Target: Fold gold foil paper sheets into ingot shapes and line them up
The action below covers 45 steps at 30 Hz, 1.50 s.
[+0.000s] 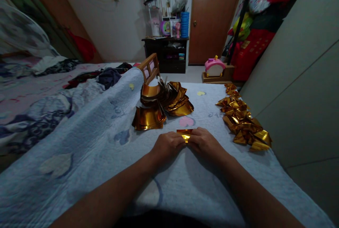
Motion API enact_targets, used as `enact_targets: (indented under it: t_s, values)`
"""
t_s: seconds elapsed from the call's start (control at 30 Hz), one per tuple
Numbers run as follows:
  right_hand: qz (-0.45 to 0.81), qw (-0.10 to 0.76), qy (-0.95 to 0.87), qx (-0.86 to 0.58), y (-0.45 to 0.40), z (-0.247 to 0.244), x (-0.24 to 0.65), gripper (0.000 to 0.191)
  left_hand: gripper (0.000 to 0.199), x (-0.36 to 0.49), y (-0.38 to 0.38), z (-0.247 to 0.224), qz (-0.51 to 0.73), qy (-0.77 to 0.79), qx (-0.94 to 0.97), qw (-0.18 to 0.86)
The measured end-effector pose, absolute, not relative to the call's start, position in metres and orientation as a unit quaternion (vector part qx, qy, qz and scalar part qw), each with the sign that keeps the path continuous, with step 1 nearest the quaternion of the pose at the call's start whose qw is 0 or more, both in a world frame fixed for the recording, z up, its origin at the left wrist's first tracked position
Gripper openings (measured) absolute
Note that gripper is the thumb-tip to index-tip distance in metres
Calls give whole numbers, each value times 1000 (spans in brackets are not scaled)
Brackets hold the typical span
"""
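A small sheet of shiny gold foil paper (pixel 186 136) is held between my two hands, just above or on the bedspread. My left hand (pixel 168 146) closes its fingers on the sheet's left side. On its right side, the fingers of my right hand (pixel 204 143) are pressed together on it. The near edge looks curled or folded, though the fingertips hide part of it. Beyond my hands lies a fanned stack of gold foil sheets (pixel 150 116). To the right, folded gold foil pieces (pixel 246 125) form a long heap.
The pale blue bedspread (pixel 106 175) with heart prints lies under everything. A wooden frame (pixel 149 67) stands behind the sheets. Crumpled clothes (pixel 111 77) lie at the left. A light cabinet (pixel 299 79) borders the right side; a pink toy (pixel 214 67) sits at the far end.
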State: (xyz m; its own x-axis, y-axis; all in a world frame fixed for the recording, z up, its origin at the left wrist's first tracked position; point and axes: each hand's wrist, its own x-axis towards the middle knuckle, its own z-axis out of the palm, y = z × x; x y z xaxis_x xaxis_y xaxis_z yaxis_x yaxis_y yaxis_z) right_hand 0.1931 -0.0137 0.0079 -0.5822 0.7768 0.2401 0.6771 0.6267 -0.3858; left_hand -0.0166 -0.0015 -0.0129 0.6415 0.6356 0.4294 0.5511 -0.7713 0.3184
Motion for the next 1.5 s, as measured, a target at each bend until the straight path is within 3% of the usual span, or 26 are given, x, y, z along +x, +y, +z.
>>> enact_targets:
  t_s: [0.57,0.77,0.83,0.93,1.07,1.5]
  values:
    - [187,78,-858,-472,-7,37,251,22,22,-23,3,-14,256,349,893,122]
    - [180,202,-849,-453,-17,41,233,17,26,-22,2,-13,266,357,887,123]
    - [189,195,-855,-442,-18,32,219,21,25,-22,2,-13,268,356,887,122]
    - [200,173,-857,-442,-15,15,208,7,26,-22,3,-13,265,350,891,120]
    - [226,169,-850,-445,-10,6,210,15,25,-24,3,-14,259,328,900,122]
    - [241,164,-847,-445,-12,14,212,15,19,-43,4,6,272,313,902,122]
